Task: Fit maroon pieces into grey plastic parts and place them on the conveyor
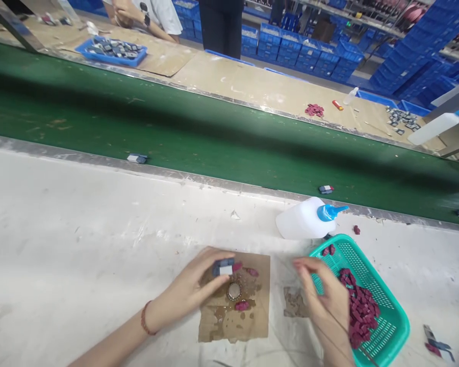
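Note:
My left hand [199,280] pinches a small grey-and-white plastic part [223,267] between thumb and fingers. It is held over a piece of brown cardboard [252,326] that is wet in places. On the cardboard lie a bottle cap [234,291] and dark red pieces [242,305]; another red bit shows beside the held part. My right hand [325,300], blurred, has thumb and forefinger together at the left side of a green basket [400,321]. A thin dark stick [367,354] runs out from this hand across the basket. Many dark red pieces [361,311] fill part of the basket.
A white bottle with a blue nozzle [302,219] lies behind the basket. Beyond runs a green conveyor belt [176,130] carrying a few grey-and-white parts [137,158]. Across it, a person [137,15] sits near a blue tray [137,60] of parts. Loose pieces [436,344] lie at right.

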`<state>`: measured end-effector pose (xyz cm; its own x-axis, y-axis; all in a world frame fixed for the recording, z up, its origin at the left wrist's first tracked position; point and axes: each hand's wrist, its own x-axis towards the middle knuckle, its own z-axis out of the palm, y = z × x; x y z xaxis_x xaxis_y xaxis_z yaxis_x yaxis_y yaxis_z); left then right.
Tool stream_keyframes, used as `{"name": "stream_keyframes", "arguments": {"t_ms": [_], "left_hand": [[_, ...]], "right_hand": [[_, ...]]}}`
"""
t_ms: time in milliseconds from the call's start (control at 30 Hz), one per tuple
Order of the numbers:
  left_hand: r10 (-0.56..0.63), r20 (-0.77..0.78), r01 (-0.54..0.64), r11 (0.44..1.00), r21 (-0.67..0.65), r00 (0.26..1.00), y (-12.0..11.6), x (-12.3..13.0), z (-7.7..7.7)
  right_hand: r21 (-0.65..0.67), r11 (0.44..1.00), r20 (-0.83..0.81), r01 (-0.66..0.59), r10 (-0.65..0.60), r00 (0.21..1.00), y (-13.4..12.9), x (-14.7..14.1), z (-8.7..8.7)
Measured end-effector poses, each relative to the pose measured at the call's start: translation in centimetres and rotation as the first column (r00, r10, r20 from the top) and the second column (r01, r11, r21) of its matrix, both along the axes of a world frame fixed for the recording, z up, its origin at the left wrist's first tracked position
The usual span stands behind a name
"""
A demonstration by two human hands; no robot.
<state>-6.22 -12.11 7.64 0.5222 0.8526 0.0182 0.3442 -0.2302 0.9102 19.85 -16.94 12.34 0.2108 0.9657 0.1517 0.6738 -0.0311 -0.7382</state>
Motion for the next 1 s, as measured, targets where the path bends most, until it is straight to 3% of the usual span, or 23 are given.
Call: {"name": "stream_keyframes", "arguments": {"t_ms": [67,133,267,400,500,600,733,800,900,1000], "left_hand": [[0.1,-0.04,-0.1,0.995,0.009,0.994,1.5,-0.5,-0.1],[0.181,-0.077,-0.177,0.983,0.058,0.981,3.8,-0.9,-0.2],[0.312,-0.126,-0.284,0.937,0.203,0.942,9.6,-0.8,-1.0],[0.389,-0.2,-0.301,0.883,0.361,0.899,15.1,0.3,-2.1],[0.429,-0.242,-0.301,0.852,0.429,0.87,17.6,0.3,-2.7],[0.513,-0.263,-0.351,0.804,0.481,0.817,18.9,-1.3,-2.9],[0.678,-0.29,-0.484,0.704,0.52,0.675,19.5,-5.4,-3.0],[0.709,-0.306,-0.521,0.686,0.508,0.635,19.6,-7.3,-3.0],[0.686,-0.288,-0.525,0.709,0.471,0.668,19.6,-9.0,-2.8],[0.677,-0.2,-0.557,0.71,0.431,0.708,19.6,-9.4,-2.3]], "right_hand": [[-0.036,0.972,0.156,0.23,-0.222,0.962,0.3,2.5,0.0],[-0.121,0.933,0.291,0.34,-0.294,0.911,0.6,4.4,-0.5],[-0.219,0.9,0.44,0.377,-0.253,0.861,1.0,5.9,-2.3],[-0.155,0.903,0.554,0.401,-0.257,0.792,1.2,6.0,-3.9],[-0.112,0.914,0.572,0.39,-0.261,0.778,1.2,6.5,-4.7],[-0.102,0.924,0.559,0.37,-0.254,0.789,1.2,6.9,-5.3],[-0.089,0.936,0.523,0.34,-0.247,0.816,1.6,6.6,-5.5],[-0.088,0.934,0.474,0.345,-0.266,0.84,1.7,6.3,-5.2],[-0.103,0.909,0.284,0.404,-0.363,0.887,1.6,5.9,-4.0],[-0.158,0.854,-0.009,0.495,-0.503,0.864,1.2,5.6,-2.4]]}}
